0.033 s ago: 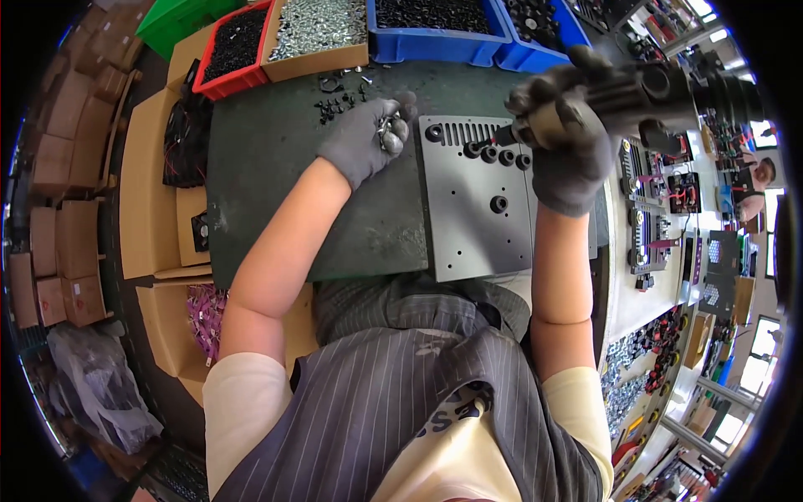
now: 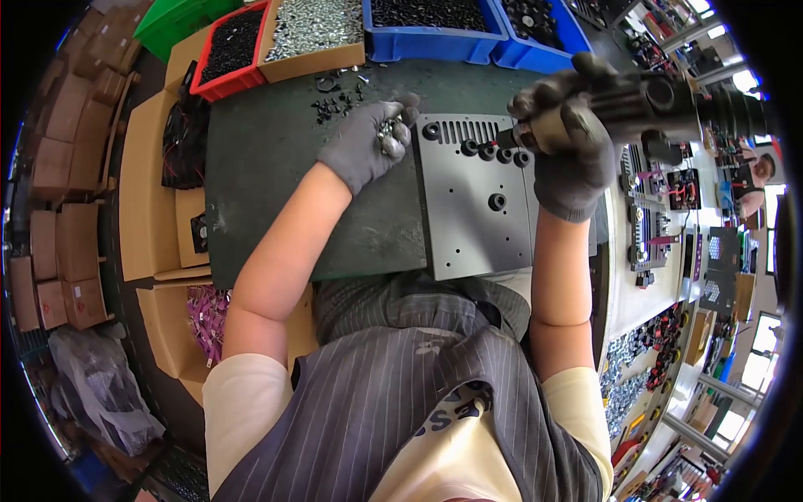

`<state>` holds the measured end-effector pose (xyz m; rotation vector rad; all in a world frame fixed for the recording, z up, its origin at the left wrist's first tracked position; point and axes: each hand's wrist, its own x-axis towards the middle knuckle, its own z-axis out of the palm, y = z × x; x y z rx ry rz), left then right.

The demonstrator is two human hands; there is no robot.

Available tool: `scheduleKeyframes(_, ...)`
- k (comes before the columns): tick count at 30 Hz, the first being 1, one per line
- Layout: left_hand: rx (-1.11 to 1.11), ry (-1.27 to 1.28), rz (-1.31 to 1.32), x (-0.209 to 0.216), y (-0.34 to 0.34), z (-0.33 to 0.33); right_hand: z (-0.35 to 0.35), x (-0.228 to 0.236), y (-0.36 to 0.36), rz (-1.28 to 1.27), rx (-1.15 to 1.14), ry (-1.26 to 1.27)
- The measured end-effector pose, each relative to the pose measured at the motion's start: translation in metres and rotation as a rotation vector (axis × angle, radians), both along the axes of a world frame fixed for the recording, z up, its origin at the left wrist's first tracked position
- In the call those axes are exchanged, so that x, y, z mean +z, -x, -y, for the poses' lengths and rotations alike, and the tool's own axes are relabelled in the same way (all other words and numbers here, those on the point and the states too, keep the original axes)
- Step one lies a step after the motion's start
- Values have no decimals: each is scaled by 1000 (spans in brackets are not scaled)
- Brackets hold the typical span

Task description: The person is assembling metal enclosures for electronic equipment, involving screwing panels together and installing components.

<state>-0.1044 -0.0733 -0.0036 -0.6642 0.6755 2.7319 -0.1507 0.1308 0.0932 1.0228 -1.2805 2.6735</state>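
My left hand [image 2: 374,142], in a grey glove, is curled around several small silvery screws [image 2: 387,130] above the dark work mat. My right hand [image 2: 571,138], gloved too, grips a black power screwdriver [image 2: 644,109] held nearly level, its tip pointing left. Beneath that tip lies a grey metal plate [image 2: 473,238] with a row of slots and small holes. Several black round rubber feet sit on the plate, among them one near its middle [image 2: 498,202] and one at its far left corner [image 2: 432,131]. Whether the tip touches a foot, I cannot tell.
Loose black screws [image 2: 335,106] lie on the dark mat [image 2: 276,201]. Behind stand a red bin [image 2: 201,90], a cardboard tray of silvery screws [image 2: 314,60] and blue bins [image 2: 435,46]. Open cardboard boxes [image 2: 142,192] flank the left side. A bench with assemblies [image 2: 644,226] is at right.
My right hand and the power screwdriver have shifted slightly nearer to me. My left hand keeps hold of the screws, almost unmoved.
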Motion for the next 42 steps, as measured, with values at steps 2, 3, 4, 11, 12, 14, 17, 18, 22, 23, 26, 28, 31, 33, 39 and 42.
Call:
scheduleKeyframes(2, -36, -7, -44, -1, -8, -19, -13, -5, -8, 20, -32, 19)
scheduleKeyframes(3, -61, -11, -89, -1, -11, -28, -19, -7, -12, 38, -52, 41)
scheduleKeyframes(4, -69, -10, -85, 1, -16, -39, -25, -9, -16, 24, -45, 74)
scheduleKeyframes(11, -64, -305, 43, 5, -27, -73, -52, -8, -26, 51, -85, 74)
scheduleKeyframes(12, -64, -301, 44, -1, -30, -75, -53, -8, -28, 72, -63, 105)
scheduleKeyframes(14, -196, -366, -176, -7, -37, -78, -58, -10, -28, 57, -32, 126)
scheduleKeyframes(17, -193, -40, -147, 7, -43, -90, -61, -14, -27, 39, 11, 159)
scheduleKeyframes(18, -194, -39, -145, 10, -44, -92, -62, -15, -27, 36, 24, 174)
scheduleKeyframes(22, -189, 167, -114, 19, -49, -97, -60, -15, -34, 51, 13, 178)
scheduleKeyframes(23, -193, 147, -116, 20, -50, -98, -58, -16, -35, 36, 17, 189)
scheduleKeyframes(26, -208, 11, -147, 23, -53, -99, -57, -17, -35, 12, 68, 225)
scheduleKeyframes(28, -208, 23, -141, 29, -55, -102, -55, -16, -36, -5, 132, 259)
scheduleKeyframes(31, -217, 36, -177, 25, -56, -104, -59, -13, -36, -28, 180, 211)
scheduleKeyframes(33, -228, 39, -220, 27, -56, -106, -61, -14, -38, -20, 187, 213)
scheduleKeyframes(39, -234, 4, -167, 34, -53, -114, -68, -9, -46, -46, 169, 216)
scheduleKeyframes(42, -278, -3, -259, 26, -51, -115, -74, -13, -43, -53, 123, 244)
